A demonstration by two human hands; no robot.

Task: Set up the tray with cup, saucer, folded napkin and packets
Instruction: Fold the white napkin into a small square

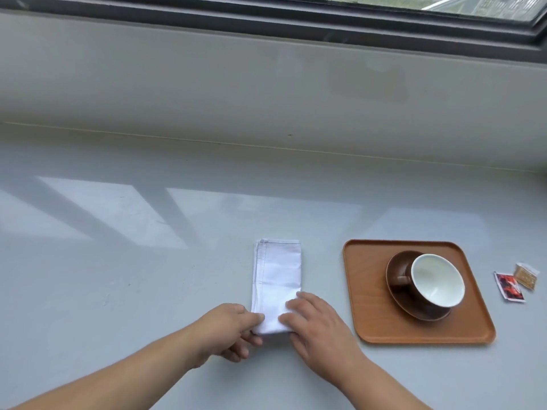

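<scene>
your left hand (pixel 233 329) sits nearest you at about 6 o'clock, thumb and fingers pinching the near left corner of the folded white napkin (pixel 276 279), so that hand is closed on the cloth. your right hand (pixel 318 327) lies just beside it, palm down and fingers spread flat over the napkin's near right corner, pressing it to the surface rather than gripping it. the napkin is a long narrow rectangle running away from you toward 12 o'clock, lying on the pale grey counter (pixel 133 276) and not on the tray. at about 3 o'clock from the napkin, apart from it, is the orange-brown tray (pixel 370 291). it holds a dark brown saucer (pixel 399 267), and on the saucer stands a brown cup (pixel 438 281) with a white inside, handle pointing toward 9 o'clock; the cup looks empty. further toward 3 o'clock, off the tray on the counter, lie two packets just beside each other: a red and white packet (pixel 509 286) and a tan packet (pixel 527 276). at 12 o'clock, past the counter's far edge, is a low wall and a dark window frame (pixel 266 22).
</scene>
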